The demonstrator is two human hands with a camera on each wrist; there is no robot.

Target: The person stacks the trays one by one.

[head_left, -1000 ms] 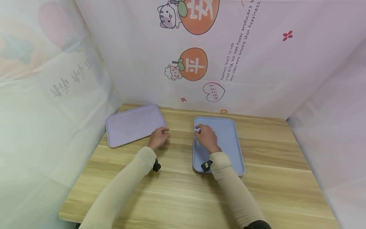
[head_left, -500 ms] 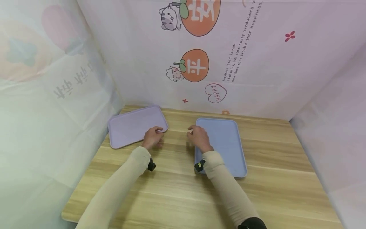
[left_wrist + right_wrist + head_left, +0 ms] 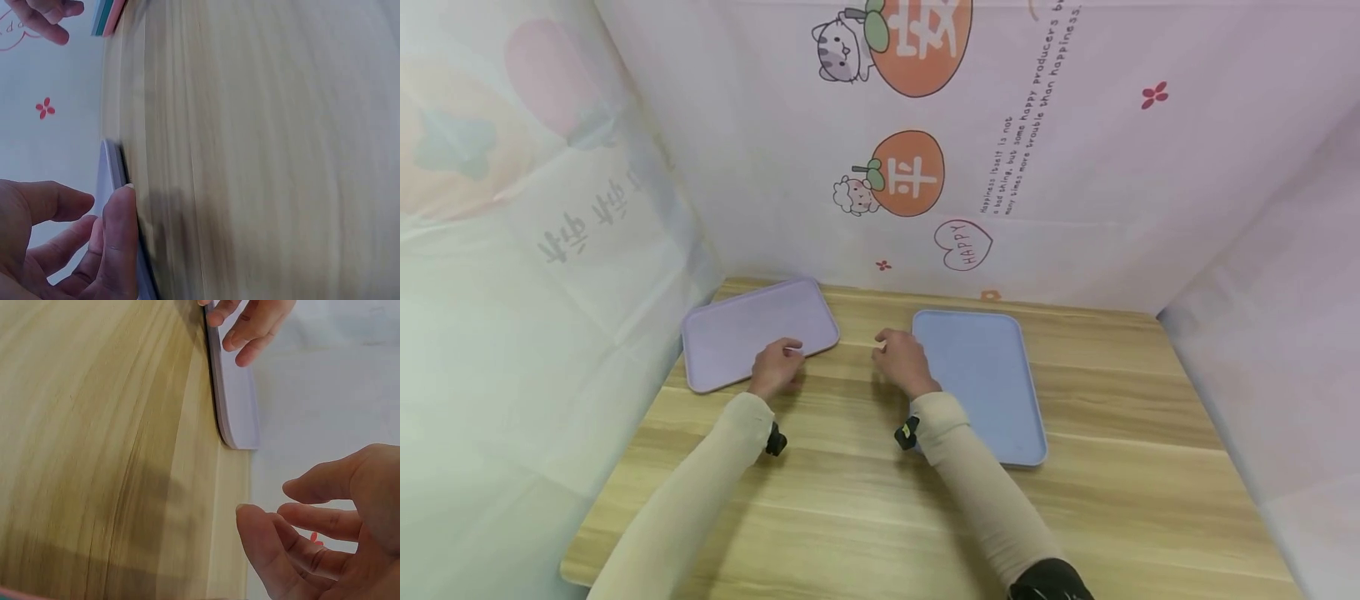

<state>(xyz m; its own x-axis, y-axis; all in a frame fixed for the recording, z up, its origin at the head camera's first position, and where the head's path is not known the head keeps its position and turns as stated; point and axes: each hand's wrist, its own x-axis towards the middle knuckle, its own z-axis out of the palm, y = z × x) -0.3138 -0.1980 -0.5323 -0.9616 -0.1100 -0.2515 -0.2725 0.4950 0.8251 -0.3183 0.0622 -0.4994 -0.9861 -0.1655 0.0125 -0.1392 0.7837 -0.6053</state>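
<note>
Near tabletop (image 3: 865,492) centre: right hand (image 3: 901,363), fingers loosely curled, empty, just left of blue tray (image 3: 981,385).
Left hand (image 3: 777,367): fingers touching purple tray (image 3: 752,333) near edge.
Purple tray axis: left-right, slightly tilted.

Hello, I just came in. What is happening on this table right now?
A person in cream sleeves works with two flat trays on a wooden table. The left hand touches the near edge of the lilac tray, with its thumb against the rim. The right hand is over the bare wood between the trays, its fingers loosely bent and holding nothing. The blue tray lies flat just to its right. Both trays are empty.
</note>
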